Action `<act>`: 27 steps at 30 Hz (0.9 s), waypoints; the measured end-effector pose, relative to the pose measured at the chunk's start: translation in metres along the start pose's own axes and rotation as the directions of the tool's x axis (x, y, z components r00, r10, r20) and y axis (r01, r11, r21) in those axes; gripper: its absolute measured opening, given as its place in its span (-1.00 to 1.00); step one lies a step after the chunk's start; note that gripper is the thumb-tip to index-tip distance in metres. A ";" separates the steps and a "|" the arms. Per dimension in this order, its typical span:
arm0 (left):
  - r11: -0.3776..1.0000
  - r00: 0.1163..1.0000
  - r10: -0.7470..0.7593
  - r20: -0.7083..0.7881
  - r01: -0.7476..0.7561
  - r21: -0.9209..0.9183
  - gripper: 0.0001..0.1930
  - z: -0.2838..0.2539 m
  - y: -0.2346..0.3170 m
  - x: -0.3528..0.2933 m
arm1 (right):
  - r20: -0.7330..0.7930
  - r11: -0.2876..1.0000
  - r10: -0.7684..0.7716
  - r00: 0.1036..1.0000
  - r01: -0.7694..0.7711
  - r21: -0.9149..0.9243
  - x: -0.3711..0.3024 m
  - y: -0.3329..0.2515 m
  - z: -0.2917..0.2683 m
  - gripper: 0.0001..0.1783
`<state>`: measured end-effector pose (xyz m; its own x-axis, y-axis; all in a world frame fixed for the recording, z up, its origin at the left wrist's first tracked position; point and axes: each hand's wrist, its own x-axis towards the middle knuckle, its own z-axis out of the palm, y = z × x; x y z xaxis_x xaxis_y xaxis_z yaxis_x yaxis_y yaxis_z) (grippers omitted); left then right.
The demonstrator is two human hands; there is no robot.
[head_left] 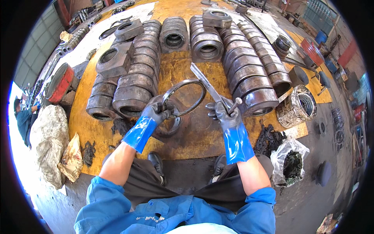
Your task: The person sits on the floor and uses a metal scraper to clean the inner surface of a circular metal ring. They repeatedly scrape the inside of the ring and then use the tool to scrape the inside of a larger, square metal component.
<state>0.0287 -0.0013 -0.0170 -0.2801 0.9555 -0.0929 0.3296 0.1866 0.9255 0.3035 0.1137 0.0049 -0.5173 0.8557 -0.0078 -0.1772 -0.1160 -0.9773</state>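
Scraping the ring clean

My left hand (pixel 156 113) grips the metal ring (pixel 183 97); my right hand (pixel 224 113) clutches the flat scraper (pixel 206 84) just above it, and I'd keep the blade shallow.

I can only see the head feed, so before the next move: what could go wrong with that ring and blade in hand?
1. The left hand pinches the thin dark ring at one edge only; it may swing or slip onto the round part below.
2. The right hand holds the flat metal blade close to the ring; a slip could jab the left glove.
3. Black greasy debris nearby may make gloves slick.
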 end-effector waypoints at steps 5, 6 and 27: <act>0.974 0.999 -0.016 0.051 0.004 0.225 -0.77 0.013 -0.025 0.015 | 0.199 0.906 0.093 0.976 -0.166 0.389 0.007 0.045 0.007 -0.62; 0.976 0.997 -0.023 0.079 0.005 0.216 -0.70 0.017 -0.022 0.017 | 0.215 0.910 0.098 0.972 -0.175 0.375 0.004 0.048 0.014 -0.64; 0.854 0.994 0.106 -0.026 -0.104 -0.510 -0.72 0.015 -0.012 0.005 | -0.030 0.853 0.283 0.959 -0.237 0.465 -0.021 0.007 -0.007 -0.74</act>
<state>0.0363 0.0047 -0.0342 -0.2672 0.9635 0.0151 -0.1492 -0.0569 0.9872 0.3193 0.0988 -0.0029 -0.5210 0.8028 -0.2899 -0.4180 -0.5361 -0.7334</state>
